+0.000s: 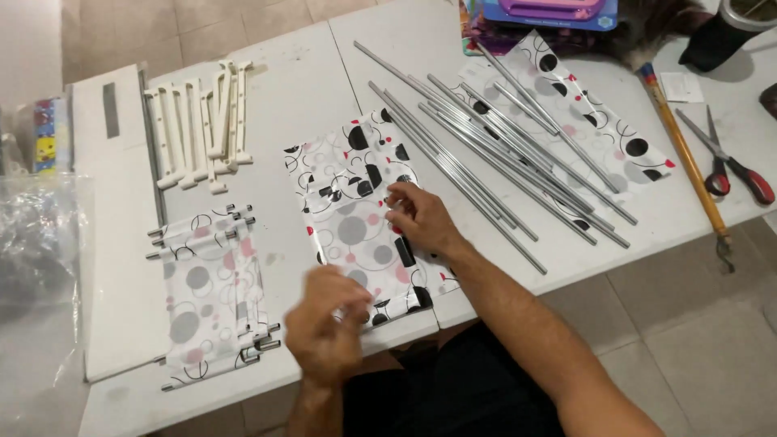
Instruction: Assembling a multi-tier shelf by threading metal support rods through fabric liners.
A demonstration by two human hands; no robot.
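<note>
Pressing right hand, patterned sheet

On the white table, the fabric panel at the near edge is white with grey, black and pink circles and red dots. The stack of panels by the left edge bears the same pattern. The rods are silver; the plastic connectors are cream. The scissors at the right edge have red-and-black handles.
</note>
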